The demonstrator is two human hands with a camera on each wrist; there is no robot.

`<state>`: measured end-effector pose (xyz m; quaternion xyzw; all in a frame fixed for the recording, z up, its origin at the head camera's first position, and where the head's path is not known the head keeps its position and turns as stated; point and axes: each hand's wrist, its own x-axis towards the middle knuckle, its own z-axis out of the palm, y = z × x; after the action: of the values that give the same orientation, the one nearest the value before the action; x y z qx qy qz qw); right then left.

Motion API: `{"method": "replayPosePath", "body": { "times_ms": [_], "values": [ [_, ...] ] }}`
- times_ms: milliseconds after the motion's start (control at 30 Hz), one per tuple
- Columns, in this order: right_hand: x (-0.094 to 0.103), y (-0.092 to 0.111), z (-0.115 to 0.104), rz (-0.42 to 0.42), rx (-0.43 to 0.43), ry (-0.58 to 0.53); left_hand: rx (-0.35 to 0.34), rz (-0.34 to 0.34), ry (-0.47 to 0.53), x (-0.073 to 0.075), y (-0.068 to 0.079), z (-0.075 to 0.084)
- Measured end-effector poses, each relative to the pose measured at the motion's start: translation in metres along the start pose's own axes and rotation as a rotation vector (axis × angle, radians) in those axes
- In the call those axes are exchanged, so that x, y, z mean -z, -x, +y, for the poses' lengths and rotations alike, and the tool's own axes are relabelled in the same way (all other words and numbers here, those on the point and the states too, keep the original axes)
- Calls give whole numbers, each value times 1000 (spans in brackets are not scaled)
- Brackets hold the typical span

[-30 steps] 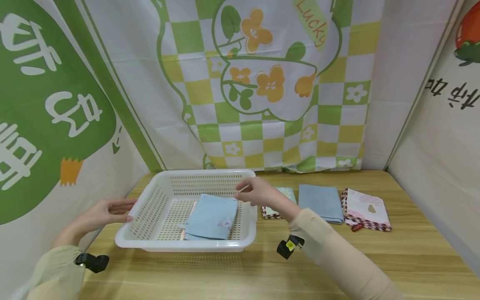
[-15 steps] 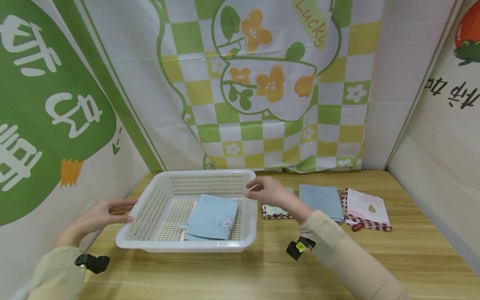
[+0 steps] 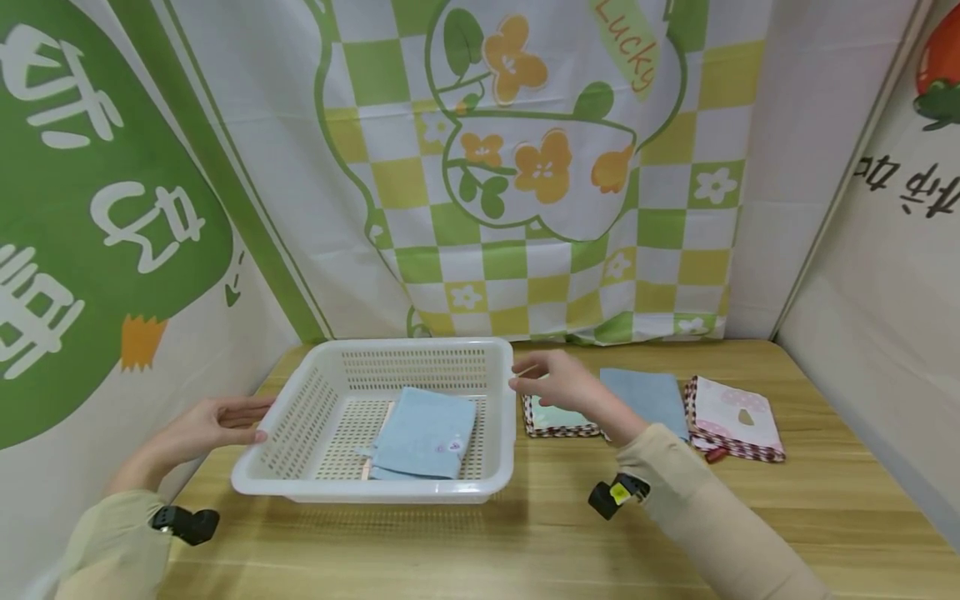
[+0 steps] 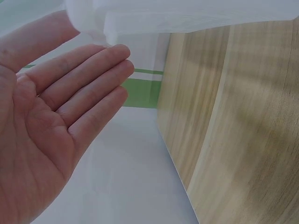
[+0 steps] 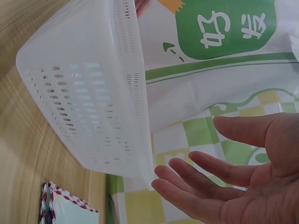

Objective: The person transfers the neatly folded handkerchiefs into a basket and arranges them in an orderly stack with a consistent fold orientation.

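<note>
A white plastic basket [image 3: 371, 487] stands on the wooden table. In it lies a folded light-blue cloth [image 3: 423, 433] over a pinkish piece that is mostly hidden. My left hand [image 3: 191, 429] touches the basket's left rim, its fingers straight along the outside, as the left wrist view also shows. My right hand [image 3: 566, 387] hovers just outside the right rim, above a folded pale-green cloth [image 3: 558, 417] with a checked edge. In the right wrist view the fingers of that hand [image 5: 229, 172] are spread, relaxed and hold nothing.
Right of the green cloth lie a folded blue cloth [image 3: 648, 400], partly covered by my right hand, and a folded pink-and-white cloth [image 3: 738, 412] with a checked edge. A printed curtain [image 3: 562, 283] hangs behind the table [image 3: 540, 542]; side panels close in both sides.
My right hand has moved right, from over the basket's right rim to just outside it above the green cloth. The left hand and the basket have stayed in place.
</note>
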<state>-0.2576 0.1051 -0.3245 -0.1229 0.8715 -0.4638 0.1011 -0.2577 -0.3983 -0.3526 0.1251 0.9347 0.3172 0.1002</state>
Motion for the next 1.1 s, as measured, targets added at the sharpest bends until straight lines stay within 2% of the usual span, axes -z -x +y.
{"method": "replayPosePath", "body": {
  "times_ms": [533, 833, 1100],
  "values": [
    [19, 7, 17, 26, -29, -29, -22, -10, -10, 2, -2, 2],
    [32, 13, 32, 17, -10, -34, -21, -20, 8, 1, -1, 1],
    [42, 17, 39, 12, -44, -63, -20, -18, -2, 1, -1, 0]
  ]
}}
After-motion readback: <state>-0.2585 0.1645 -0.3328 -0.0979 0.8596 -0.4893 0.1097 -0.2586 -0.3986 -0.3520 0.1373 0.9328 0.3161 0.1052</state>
